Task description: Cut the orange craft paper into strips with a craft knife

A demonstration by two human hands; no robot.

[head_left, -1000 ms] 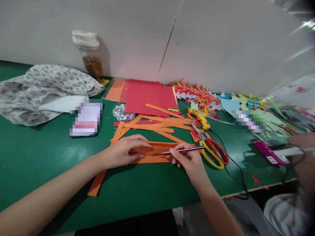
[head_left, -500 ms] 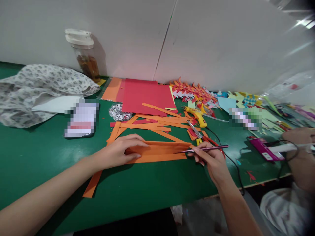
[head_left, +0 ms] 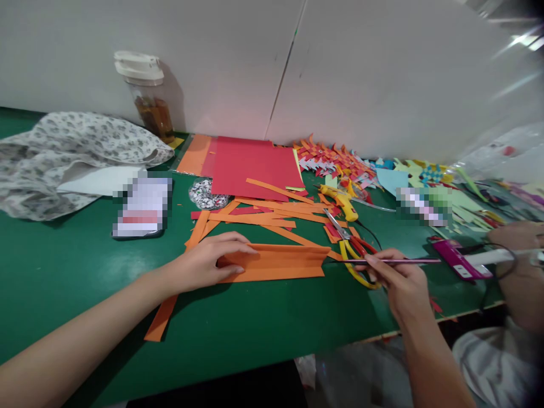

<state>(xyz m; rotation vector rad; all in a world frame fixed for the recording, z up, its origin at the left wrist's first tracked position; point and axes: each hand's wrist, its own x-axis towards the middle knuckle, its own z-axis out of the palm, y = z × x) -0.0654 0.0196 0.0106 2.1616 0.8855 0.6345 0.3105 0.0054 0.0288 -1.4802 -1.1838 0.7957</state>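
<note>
Orange paper [head_left: 289, 262]: on counter [head_left: 255, 323]; lengthwise creases apparently done, folds not yet flat.
Left hand [head_left: 215, 258]: spread, resting on paper's left end.
Right hand [head_left: 399, 277]: gripping pen [head_left: 423, 261], tip just beside paper's right end.
Orange strips [head_left: 263, 219]: already cut, behind paper.

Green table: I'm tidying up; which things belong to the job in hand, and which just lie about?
Apparently the job: folded orange paper sheet; slim purple stick.
Probably lying about: clear white-lidded cylindrical bottle; patterned white cloth; pale rectangular phone.
</note>
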